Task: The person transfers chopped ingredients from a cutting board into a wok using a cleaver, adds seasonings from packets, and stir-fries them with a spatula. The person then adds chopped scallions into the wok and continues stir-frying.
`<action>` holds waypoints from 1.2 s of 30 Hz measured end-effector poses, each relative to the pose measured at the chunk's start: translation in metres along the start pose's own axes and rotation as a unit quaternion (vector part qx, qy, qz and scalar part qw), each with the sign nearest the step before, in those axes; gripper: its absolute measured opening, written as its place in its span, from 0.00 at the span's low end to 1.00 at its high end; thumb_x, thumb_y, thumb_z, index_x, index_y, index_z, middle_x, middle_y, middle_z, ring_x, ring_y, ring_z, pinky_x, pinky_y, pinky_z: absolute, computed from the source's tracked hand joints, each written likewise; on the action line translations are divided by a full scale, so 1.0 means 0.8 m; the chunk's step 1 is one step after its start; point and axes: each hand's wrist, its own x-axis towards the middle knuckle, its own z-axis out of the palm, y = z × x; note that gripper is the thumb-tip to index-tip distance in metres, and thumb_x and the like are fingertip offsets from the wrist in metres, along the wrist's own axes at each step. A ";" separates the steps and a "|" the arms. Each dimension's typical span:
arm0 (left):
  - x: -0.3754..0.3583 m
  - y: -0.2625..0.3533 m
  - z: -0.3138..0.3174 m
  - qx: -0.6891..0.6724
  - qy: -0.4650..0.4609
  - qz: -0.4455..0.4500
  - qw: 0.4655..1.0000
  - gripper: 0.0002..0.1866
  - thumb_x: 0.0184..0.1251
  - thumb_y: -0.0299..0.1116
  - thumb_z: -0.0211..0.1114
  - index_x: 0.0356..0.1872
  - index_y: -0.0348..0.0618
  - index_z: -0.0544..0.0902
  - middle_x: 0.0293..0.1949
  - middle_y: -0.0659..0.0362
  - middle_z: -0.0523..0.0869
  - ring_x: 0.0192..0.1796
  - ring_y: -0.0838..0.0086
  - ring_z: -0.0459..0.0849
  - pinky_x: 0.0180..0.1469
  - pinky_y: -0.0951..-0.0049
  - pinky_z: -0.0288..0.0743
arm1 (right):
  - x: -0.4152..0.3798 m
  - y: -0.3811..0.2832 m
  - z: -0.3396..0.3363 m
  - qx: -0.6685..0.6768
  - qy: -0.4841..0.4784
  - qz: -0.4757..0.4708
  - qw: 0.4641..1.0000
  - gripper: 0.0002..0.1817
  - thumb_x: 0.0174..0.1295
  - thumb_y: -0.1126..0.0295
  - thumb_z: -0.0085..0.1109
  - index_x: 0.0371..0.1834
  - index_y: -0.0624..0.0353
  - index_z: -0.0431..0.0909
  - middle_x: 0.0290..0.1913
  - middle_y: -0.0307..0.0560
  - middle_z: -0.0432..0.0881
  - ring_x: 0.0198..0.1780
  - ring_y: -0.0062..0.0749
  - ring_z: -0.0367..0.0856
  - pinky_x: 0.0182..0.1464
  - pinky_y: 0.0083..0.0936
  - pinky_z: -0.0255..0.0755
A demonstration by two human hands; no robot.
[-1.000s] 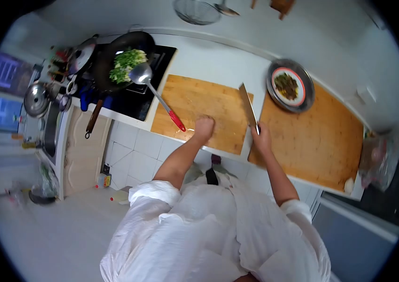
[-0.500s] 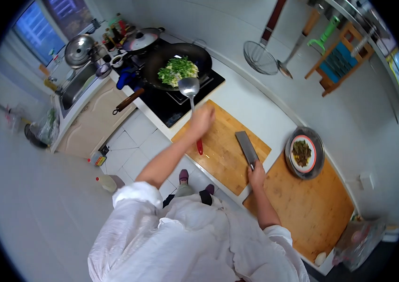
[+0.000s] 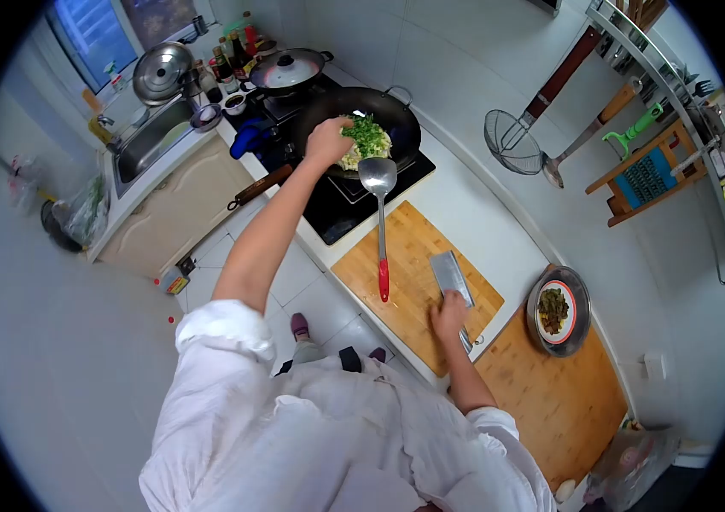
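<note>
My left hand [image 3: 331,142] reaches over the wok [image 3: 303,115], its fingers drawn together above chopped greens and pale yellow food [image 3: 367,136]. Its fingertips are hidden, so I cannot make out what is between them. A metal spatula [image 3: 382,224] has its head at the wok's near rim, while its red handle lies over the wooden cutting board [image 3: 413,247]. On that board's right part, my right hand [image 3: 448,316] is closed around the cleaver [image 3: 450,275] near where blade meets handle. The blade's broad face shows, and the handle's metal end sticks out below the hand.
A steel bowl [image 3: 580,322] holding a red-rimmed plate of dark food stands on a second wooden board [image 3: 541,401]. Behind the wok is a lidded pan [image 3: 288,72]. The sink [image 3: 136,154] is at left; a strainer [image 3: 512,141] hangs on the wall.
My left hand has moved from above the cutting board to over the food in the wok. My right hand has shifted left with the cleaver, whose blade has turned to show its broad face.
</note>
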 end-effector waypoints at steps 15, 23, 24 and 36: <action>-0.118 -0.301 -0.121 -0.021 -0.103 0.024 0.994 0.33 0.54 0.47 0.68 0.60 0.43 0.73 0.54 0.49 0.79 0.56 0.52 0.77 0.55 0.60 0.72 | 0.082 -0.255 0.009 0.256 -0.025 0.082 0.963 0.22 0.56 0.78 0.53 0.55 0.62 0.63 0.30 0.49 0.68 0.35 0.38 0.72 0.41 0.32 0.68; -0.113 -0.316 -0.106 -0.242 -0.229 -0.132 0.934 0.32 0.56 0.39 0.70 0.61 0.38 0.72 0.42 0.48 0.84 0.37 0.69 0.84 0.33 0.70 0.78 | 0.196 -0.340 -0.167 0.100 -0.200 -0.015 0.975 0.26 0.43 0.79 0.60 0.51 0.65 0.71 0.35 0.55 0.78 0.38 0.41 0.79 0.41 0.33 0.73; -0.116 -0.324 -0.101 -0.280 -0.213 -0.138 0.926 0.31 0.57 0.39 0.70 0.61 0.38 0.71 0.41 0.50 0.84 0.34 0.73 0.83 0.29 0.72 0.77 | 0.207 -0.354 -0.172 0.029 -0.249 -0.025 0.968 0.23 0.42 0.78 0.60 0.47 0.66 0.74 0.35 0.57 0.80 0.39 0.43 0.80 0.42 0.33 0.74; -0.111 -0.344 -0.101 -0.227 -0.213 0.028 0.950 0.46 0.57 0.41 0.68 0.72 0.43 0.49 0.57 0.43 0.72 0.54 0.53 0.76 0.53 0.60 0.74 | 0.235 -0.511 -0.145 0.124 -0.296 0.128 0.938 0.26 0.51 0.75 0.54 0.57 0.71 0.67 0.38 0.54 0.79 0.32 0.36 0.81 0.30 0.31 0.75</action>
